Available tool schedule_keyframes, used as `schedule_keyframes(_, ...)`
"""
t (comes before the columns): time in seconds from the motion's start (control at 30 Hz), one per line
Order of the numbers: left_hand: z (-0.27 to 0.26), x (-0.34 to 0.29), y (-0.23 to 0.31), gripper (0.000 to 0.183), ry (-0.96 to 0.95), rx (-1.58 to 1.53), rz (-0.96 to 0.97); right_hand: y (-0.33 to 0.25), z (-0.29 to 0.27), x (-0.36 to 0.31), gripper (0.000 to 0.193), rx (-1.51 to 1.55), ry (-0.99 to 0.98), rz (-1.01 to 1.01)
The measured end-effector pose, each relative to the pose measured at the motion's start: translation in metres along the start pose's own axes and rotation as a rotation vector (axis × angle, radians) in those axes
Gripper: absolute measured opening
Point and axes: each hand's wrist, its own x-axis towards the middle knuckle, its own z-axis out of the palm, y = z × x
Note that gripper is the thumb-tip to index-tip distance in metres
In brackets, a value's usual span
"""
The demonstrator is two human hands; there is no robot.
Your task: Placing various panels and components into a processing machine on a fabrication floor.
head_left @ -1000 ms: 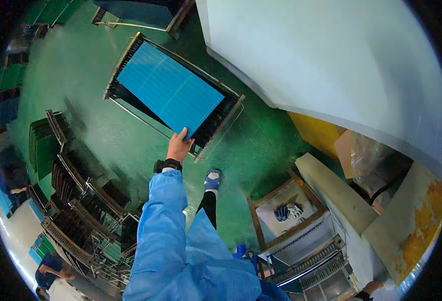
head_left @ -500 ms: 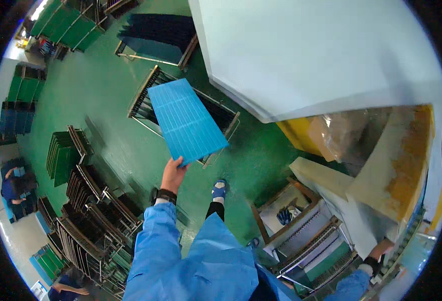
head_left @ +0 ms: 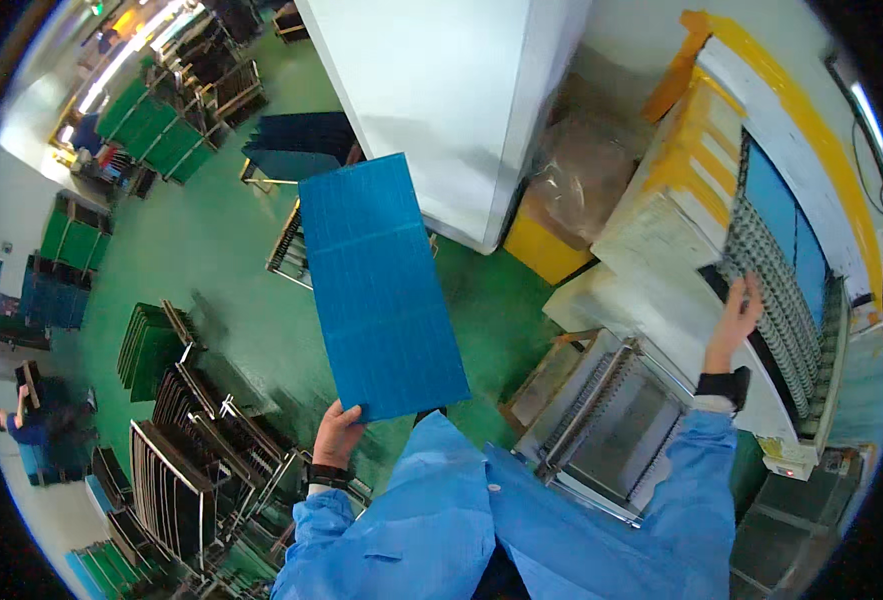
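Note:
A rectangular blue panel with faint lines across it is held up in front of me, tilted. My left hand pinches its lower left corner, thumb on the face toward me. To the right, my right hand is raised by the near edge of a bed of grey rollers at a white machine's mouth. Its fingers are partly spread and nothing shows in them. Beyond the rollers lies a blue sheet-like surface.
A slotted rack stands below my right arm. Several racks of dark boards line the left side. Ahead are a white cabinet and a yellow box holding clear plastic. A person works at far left.
My view has swung right toward the machine. The blue panel is nearer and more upright, still in my left hand. My right hand has come up from the lower right to the rollers.

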Motion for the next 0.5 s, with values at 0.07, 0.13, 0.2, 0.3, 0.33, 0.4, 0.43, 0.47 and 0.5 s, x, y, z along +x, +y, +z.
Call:
schedule_keyframes(0.07,0.017,-0.043,-0.02,0.032,-0.022,0.03,0.035,-0.027,-0.02,-0.036,0.033,0.092,-0.108,-0.112)
schedule_keyframes(0.13,0.035,-0.083,-0.041,0.036,-0.029,0.088,0.048,-0.09,-0.046,-0.102,0.033,0.312,-0.345,0.07)
schedule_keyframes(0.2,0.067,-0.106,-0.06,0.035,-0.098,0.089,0.048,-0.089,-0.072,-0.163,0.043,0.568,-0.863,0.386)
schedule_keyframes(0.3,0.114,-0.136,-0.093,0.036,-0.249,0.052,0.022,-0.13,-0.128,-0.192,0.044,0.944,-1.256,0.526)
schedule_keyframes(0.33,0.129,-0.142,-0.1,0.036,-0.265,0.065,0.025,-0.126,-0.146,-0.192,0.044,0.953,-1.236,0.521)
schedule_keyframes(0.4,0.151,-0.155,-0.11,0.038,-0.345,0.062,-0.025,-0.124,-0.185,-0.189,0.044,1.317,-1.409,0.971)
schedule_keyframes(0.43,0.155,-0.155,-0.116,0.039,-0.376,0.079,-0.053,-0.115,-0.199,-0.191,0.044,1.281,-1.384,0.82)
schedule_keyframes(0.47,0.165,-0.158,-0.12,0.039,-0.39,0.088,-0.059,-0.109,-0.212,-0.186,0.044,1.284,-1.364,0.818)
schedule_keyframes(0.5,0.176,-0.158,-0.124,0.04,-0.434,0.116,-0.088,-0.105,-0.227,-0.179,0.041,1.125,-1.425,0.619)
